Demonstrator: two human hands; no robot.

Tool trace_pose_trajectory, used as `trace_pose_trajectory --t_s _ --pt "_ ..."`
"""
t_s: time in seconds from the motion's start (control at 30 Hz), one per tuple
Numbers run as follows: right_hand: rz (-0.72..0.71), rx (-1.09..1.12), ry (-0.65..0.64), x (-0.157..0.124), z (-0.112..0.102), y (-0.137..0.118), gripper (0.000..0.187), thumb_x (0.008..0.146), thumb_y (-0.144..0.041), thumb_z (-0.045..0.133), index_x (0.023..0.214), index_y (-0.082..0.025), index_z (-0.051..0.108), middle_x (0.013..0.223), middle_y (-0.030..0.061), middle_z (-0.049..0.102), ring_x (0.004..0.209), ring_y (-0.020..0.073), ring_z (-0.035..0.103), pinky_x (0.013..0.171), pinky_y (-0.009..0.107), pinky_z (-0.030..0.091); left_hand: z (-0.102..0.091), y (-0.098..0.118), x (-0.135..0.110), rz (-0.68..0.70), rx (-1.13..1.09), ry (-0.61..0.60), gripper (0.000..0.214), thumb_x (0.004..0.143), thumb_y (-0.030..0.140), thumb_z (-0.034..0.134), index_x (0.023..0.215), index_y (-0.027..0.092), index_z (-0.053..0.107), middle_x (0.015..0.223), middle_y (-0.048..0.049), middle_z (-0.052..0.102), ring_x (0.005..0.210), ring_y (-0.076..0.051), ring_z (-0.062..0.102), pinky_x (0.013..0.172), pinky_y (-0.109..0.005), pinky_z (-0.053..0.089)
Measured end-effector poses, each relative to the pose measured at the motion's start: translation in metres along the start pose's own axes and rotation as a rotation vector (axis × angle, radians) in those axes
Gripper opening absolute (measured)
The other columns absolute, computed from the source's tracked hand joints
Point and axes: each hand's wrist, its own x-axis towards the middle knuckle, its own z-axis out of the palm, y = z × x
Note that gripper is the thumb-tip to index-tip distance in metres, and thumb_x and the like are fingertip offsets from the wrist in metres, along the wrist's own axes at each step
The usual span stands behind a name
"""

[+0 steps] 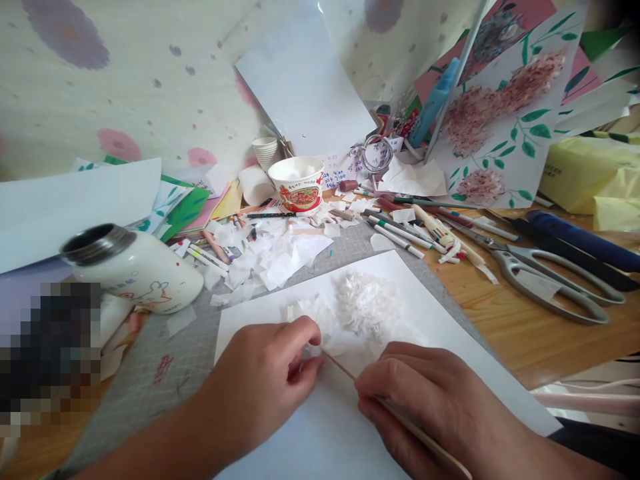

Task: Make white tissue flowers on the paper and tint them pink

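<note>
A white sheet of paper [430,320] lies on a grey cutting mat [165,373] in front of me. On it sit clusters of crumpled white tissue shaped like flowers [367,303]. My left hand [265,380] is closed in a pinch on a small bit of white tissue at the edge of the smaller cluster [303,310]. My right hand [425,400] is closed round a thin wooden stick [345,370], whose tip points at the pinched tissue beside my left fingers.
A white bottle [135,267] lies at the left. Torn tissue scraps [275,257], pens [400,233], a paper bowl [297,183] and grey scissors [550,280] crowd the table behind. Flower pictures [505,107] stand propped at the back right.
</note>
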Motion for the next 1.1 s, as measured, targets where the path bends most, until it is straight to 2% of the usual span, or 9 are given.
trace_pose_trajectory --t_s 0.2,0.27,0.4,0.5,0.6,0.77,0.87,0.97,1.1 --pt "-0.174 0.006 0.141 0.004 0.012 0.005 0.019 0.088 -0.005 0.045 0.080 -0.017 0.058 0.062 -0.0015 0.057 0.053 0.0113 0.048 0.050 0.024 0.034 -0.004 0.000 0.001 0.028 -0.033 -0.037 0.021 0.081 0.015 0.053 0.098 0.024 0.061 0.053 0.0086 0.051 0.046 -0.009 0.048 0.049 -0.021 0.034" --pt "-0.213 -0.039 0.164 0.004 0.015 0.006 0.022 0.086 -0.002 0.043 0.081 -0.017 0.059 0.061 -0.0013 0.057 0.052 0.0123 0.047 0.049 0.025 0.034 -0.004 -0.001 0.002 0.075 -0.042 -0.043 0.020 0.083 0.013 0.051 0.095 0.024 0.063 0.058 0.0064 0.057 0.051 -0.010 0.052 0.051 -0.022 0.035" --pt "-0.239 -0.148 0.097 0.001 0.012 0.006 0.024 0.082 0.001 0.044 0.075 -0.017 0.059 0.061 0.0005 0.059 0.054 0.0145 0.048 0.051 0.027 0.038 -0.005 -0.005 0.002 0.121 -0.042 -0.081 0.020 0.083 0.009 0.048 0.078 0.021 0.064 0.063 0.0038 0.061 0.058 -0.011 0.055 0.054 -0.023 0.035" --pt "-0.265 -0.112 0.178 -0.005 0.004 0.005 0.020 0.084 -0.003 0.048 0.081 -0.017 0.061 0.060 0.0004 0.059 0.055 0.0151 0.051 0.054 0.027 0.042 -0.006 -0.009 0.001 0.121 -0.016 -0.092 0.020 0.082 0.008 0.048 0.078 0.021 0.063 0.063 0.0034 0.061 0.058 -0.011 0.055 0.055 -0.024 0.035" --pt "-0.194 -0.105 0.277 -0.008 -0.003 0.003 0.022 0.087 -0.004 0.047 0.091 -0.018 0.063 0.065 0.0015 0.062 0.059 0.0157 0.056 0.059 0.028 0.044 -0.008 -0.008 0.000 0.127 0.020 -0.127 0.021 0.080 0.008 0.047 0.075 0.020 0.063 0.062 0.0031 0.060 0.057 -0.012 0.053 0.055 -0.025 0.034" --pt "-0.199 -0.096 0.168 -0.002 -0.001 0.002 0.020 0.088 -0.004 0.048 0.084 -0.016 0.063 0.063 0.0016 0.060 0.057 0.0151 0.051 0.053 0.027 0.039 -0.018 -0.008 0.002 0.097 -0.049 -0.132 0.017 0.077 0.011 0.050 0.070 0.021 0.062 0.053 0.0060 0.050 0.049 -0.009 0.045 0.051 -0.023 0.032" --pt "-0.238 -0.135 0.136 -0.002 0.003 0.005 0.020 0.086 -0.003 0.049 0.079 -0.016 0.063 0.061 0.0013 0.058 0.056 0.0153 0.046 0.052 0.029 0.035 -0.025 -0.021 0.007 -0.111 -0.166 0.015 0.011 0.080 0.022 0.053 0.073 0.021 0.061 0.053 0.0064 0.052 0.048 -0.009 0.048 0.048 -0.020 0.036" --pt "-0.237 -0.141 0.149 -0.005 0.003 0.008 0.020 0.085 -0.001 0.049 0.083 -0.016 0.062 0.063 0.0010 0.058 0.057 0.0153 0.045 0.053 0.029 0.034 -0.030 -0.045 0.016 -0.328 -0.010 0.269 0.014 0.083 0.031 0.052 0.082 0.021 0.062 0.064 0.0037 0.059 0.055 -0.012 0.054 0.053 -0.023 0.041" --pt "-0.256 -0.153 0.176 -0.008 0.002 0.010 0.023 0.083 0.001 0.049 0.082 -0.017 0.062 0.062 0.0007 0.058 0.056 0.0153 0.047 0.052 0.028 0.034 -0.029 -0.072 0.030 -0.376 0.151 0.289 0.019 0.080 0.037 0.056 0.089 0.022 0.064 0.086 -0.0005 0.062 0.073 -0.018 0.060 0.066 -0.028 0.045"
